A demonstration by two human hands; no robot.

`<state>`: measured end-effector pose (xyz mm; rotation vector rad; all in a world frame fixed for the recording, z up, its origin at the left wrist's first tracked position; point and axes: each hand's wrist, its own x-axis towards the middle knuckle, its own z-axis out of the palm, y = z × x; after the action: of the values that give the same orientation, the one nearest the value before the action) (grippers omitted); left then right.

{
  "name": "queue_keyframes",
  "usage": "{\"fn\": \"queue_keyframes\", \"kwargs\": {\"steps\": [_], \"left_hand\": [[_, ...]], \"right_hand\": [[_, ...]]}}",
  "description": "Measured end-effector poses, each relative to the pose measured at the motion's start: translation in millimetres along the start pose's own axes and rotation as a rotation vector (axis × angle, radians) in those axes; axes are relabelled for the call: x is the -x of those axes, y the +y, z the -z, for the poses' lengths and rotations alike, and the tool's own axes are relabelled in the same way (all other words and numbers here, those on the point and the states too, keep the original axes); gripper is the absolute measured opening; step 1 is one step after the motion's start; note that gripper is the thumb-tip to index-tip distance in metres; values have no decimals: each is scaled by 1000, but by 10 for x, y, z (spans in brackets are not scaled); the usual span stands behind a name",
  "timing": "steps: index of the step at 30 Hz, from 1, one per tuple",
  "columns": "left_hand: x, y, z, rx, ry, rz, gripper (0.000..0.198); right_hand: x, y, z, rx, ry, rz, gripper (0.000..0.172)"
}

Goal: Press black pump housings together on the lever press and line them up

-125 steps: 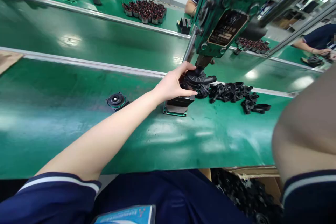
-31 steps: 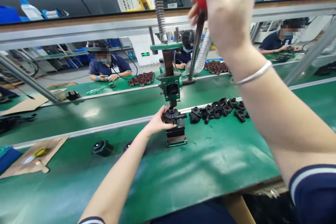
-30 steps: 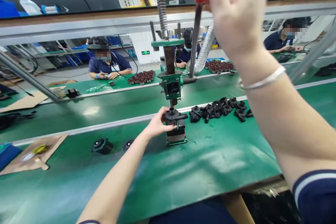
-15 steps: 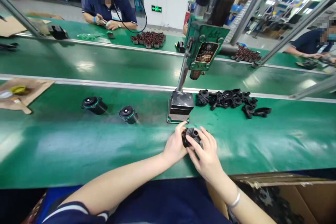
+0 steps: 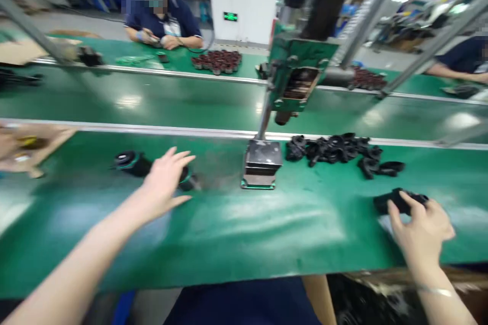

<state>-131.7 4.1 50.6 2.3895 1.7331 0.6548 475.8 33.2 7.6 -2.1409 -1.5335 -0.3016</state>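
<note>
**Caution:** the housing (image 5: 398, 199) is lying on the belt (image 5: 244, 233) at the near right, close to the near edge. If the grip is loose, it could slide or tip off that edge. Blur is hiding how firm the grip is. The right hand (image 5: 421, 231) is curling over the housing from the near side, thumb at the left end and fingers across the top. The hand is therefore partly closed on it.

**Caution:** the left hand (image 5: 165, 177) is reaching out over a round part (image 5: 187, 179) at the near left. A careless sweep could knock that part and set it rolling along the belt. The hand is spreading wide, fingers apart and palm down, and is holding nothing. Whether the fingertips are touching the part or only covering it cannot be told. A second round part (image 5: 127, 161) is lying just left of the hand, and cardboard (image 5: 38, 137) is lying farther left.

Farther in, the block (image 5: 262, 162) is standing bare at mid-belt. The press head (image 5: 297, 78) is hanging above it, well apart. A pile (image 5: 339, 150) of black parts is lying right of the block.

On the far table, coils (image 5: 217, 61) are standing in a cluster, and a co-worker (image 5: 163, 28) is working left of them.
</note>
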Motion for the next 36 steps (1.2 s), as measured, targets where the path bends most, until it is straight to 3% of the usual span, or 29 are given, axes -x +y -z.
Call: {"fn": "queue_keyframes", "kwargs": {"steps": [2, 3, 6, 9, 12, 15, 18, 21, 25, 30, 33, 36], "left_hand": [[20, -356, 15, 41, -111, -9, 52], [20, -482, -29, 76, -116, 5, 53], [-4, -557, -225, 119, -134, 25, 61], [-22, -167, -377, 172, -127, 44, 63], [-52, 448, -513, 281, -117, 41, 62], [-119, 914, -714, 448, -113, -6, 71], [-161, 1107, -911, 582, -136, 16, 78], [-141, 1151, -1037, 675, -128, 51, 82], [-90, 1161, -1119, 737, -106, 116, 82], [-85, 1242, -1171, 859, -152, 206, 88], [-76, 1318, -1224, 904, -163, 237, 88], [-49, 1360, -1274, 965, -145, 227, 86]], "right_hand": [[-299, 375, 155, 89, 2, -87, 60], [-424, 518, 231, 117, 10, -122, 59], [-697, 730, 347, 162, 87, -182, 60], [-870, 609, 193, 115, 88, -91, 58], [-1004, 293, -182, -18, -33, 78, 54], [-1140, -4, -601, -134, -66, 103, 59], [-1277, -173, -904, -215, -92, 102, 53], [-1308, -233, -1002, -279, -128, 114, 44], [-993, -268, -857, -328, -140, 81, 48], [-197, -403, -558, -387, -190, 51, 68], [186, -583, -405, -458, -278, 99, 66], [402, -946, -196, -549, -412, 175, 55]]}}
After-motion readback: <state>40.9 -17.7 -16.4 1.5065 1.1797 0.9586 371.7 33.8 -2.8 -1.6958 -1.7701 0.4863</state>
